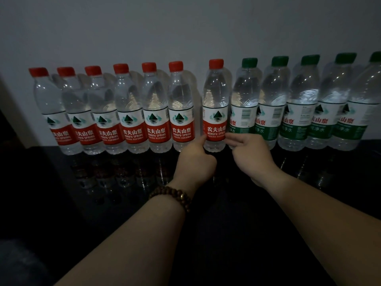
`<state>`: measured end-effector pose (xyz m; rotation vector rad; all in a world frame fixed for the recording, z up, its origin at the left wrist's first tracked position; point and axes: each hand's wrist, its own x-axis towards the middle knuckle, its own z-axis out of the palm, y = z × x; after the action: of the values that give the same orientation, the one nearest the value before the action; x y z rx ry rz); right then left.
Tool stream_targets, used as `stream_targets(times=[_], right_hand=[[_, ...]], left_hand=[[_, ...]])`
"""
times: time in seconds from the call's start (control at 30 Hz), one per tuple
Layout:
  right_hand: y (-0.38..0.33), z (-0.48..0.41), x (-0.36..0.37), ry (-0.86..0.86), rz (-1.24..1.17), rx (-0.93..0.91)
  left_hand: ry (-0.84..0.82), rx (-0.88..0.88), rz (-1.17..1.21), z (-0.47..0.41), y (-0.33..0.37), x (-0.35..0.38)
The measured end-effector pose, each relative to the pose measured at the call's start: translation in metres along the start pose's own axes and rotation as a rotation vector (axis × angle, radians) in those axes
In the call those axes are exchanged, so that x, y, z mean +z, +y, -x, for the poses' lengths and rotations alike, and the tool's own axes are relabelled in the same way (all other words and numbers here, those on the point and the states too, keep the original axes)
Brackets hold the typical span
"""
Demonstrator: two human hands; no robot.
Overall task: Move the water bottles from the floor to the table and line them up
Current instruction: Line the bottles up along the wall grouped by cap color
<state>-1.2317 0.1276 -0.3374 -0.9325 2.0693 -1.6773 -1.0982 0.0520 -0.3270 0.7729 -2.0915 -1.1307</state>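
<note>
A row of water bottles stands against the wall on the dark glossy table [226, 203]. Several red-capped bottles [132, 112] stand at the left and several green-capped bottles [301, 112] at the right. One red-capped bottle [215, 108] stands between the two groups, with a small gap on its left. My left hand [195, 159], with a bead bracelet on the wrist, touches that bottle's lower left side with one straight digit, its other fingers folded. My right hand [247, 149] touches the bottle's lower right side with its fingertips, next to the first green-capped bottle [245, 108].
A plain white wall [185, 27] rises right behind the bottles. The bottles are mirrored in the table's surface in front of the row. A pale vertical edge [14, 112] runs down the far left. The green row runs out of view at the right.
</note>
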Motion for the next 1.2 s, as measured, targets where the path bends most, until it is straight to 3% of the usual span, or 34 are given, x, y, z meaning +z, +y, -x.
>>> stream_targets(times=[0.6,0.8,1.2], right_hand=[[0.004,-0.003,0.0,-0.047,0.009,-0.012],[0.005,-0.002,0.0,-0.166,0.027,-0.058],[0.003,-0.002,-0.001,-0.24,0.154,-0.07]], left_hand=[[0.027,-0.041,0.001,-0.005,-0.006,0.003],[0.099,-0.044,-0.037,-0.009,-0.011,0.006],[0.216,-0.032,-0.119,-0.011,-0.012,0.007]])
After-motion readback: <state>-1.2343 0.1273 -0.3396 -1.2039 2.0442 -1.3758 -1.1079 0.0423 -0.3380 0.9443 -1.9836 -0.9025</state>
